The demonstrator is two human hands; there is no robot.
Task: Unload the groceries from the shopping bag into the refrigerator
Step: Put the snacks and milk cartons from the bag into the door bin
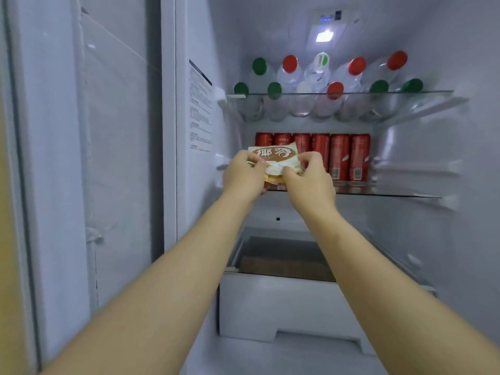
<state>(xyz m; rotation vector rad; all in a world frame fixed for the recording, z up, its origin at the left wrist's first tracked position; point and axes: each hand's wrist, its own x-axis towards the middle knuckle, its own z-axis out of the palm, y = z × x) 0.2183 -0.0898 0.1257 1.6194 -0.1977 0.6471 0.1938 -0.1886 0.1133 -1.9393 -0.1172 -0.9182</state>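
Bare forearms (162,293) reach away from the camera into the open refrigerator (481,158), whose white walls surround both hands. Left of the left hand (243,177) stands the opened door (116,158), with a clear plastic panel on its inner face. Below the hands sits a white crisper drawer (270,307) under a dark cover. Above them an upper glass shelf (405,92) carries plastic bottles (290,74), green and red caps toward the camera, and a lit lamp (324,36) glows higher up. Level with the hands runs a lower glass shelf (392,195). To the right of the right hand (308,180), red drink cans (359,158) stand upright on it in a row that runs on behind the hands. A printed notice (200,104) sticks to the inner wall, up and left of the left hand. Smallest is the snack packet (273,155) — white and brown with large characters — held between both hands at the lower shelf's front edge. The left hand pinches its left side and the right hand its right side; whether it touches the shelf cannot be told.
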